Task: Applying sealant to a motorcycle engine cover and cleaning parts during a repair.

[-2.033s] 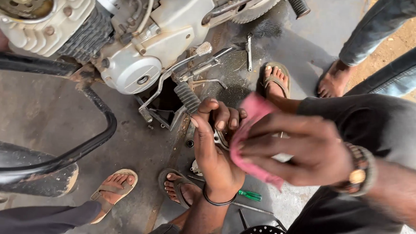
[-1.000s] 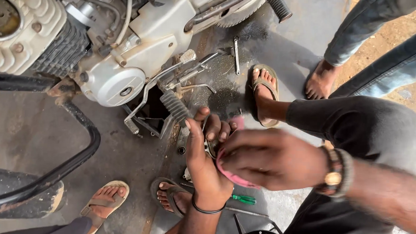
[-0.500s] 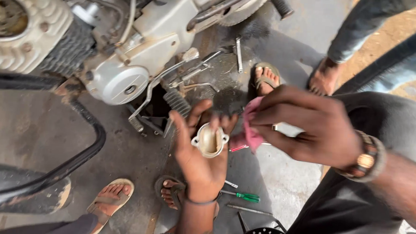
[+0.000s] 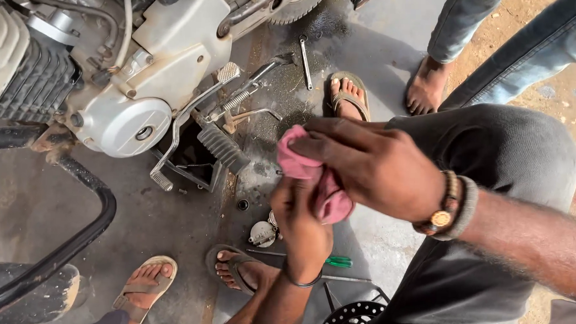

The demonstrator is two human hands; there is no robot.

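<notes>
My right hand (image 4: 371,165) grips a pink rag (image 4: 330,202) and presses it into my left hand (image 4: 302,223). The fingers of my left hand curl up around the rag from below. The small pale metal cup-shaped part that lay in my left palm is hidden under the rag. Both hands hover over the oily concrete floor, just right of the motorcycle's ribbed footpeg (image 4: 221,147). My right wrist carries beaded bracelets (image 4: 452,206).
A silver motorcycle engine (image 4: 124,111) fills the upper left, with a black crash bar (image 4: 75,237) below it. On the floor lie a spanner (image 4: 306,54), a round metal part (image 4: 262,233), a green-handled screwdriver (image 4: 339,262) and a black disc (image 4: 353,317). Sandalled feet (image 4: 348,97) and another person's bare foot (image 4: 425,84) stand close by.
Half a second ago my left palm lay open with the part showing and the rag lifted off. Now the rag is pressed over the part and my left fingers have closed.
</notes>
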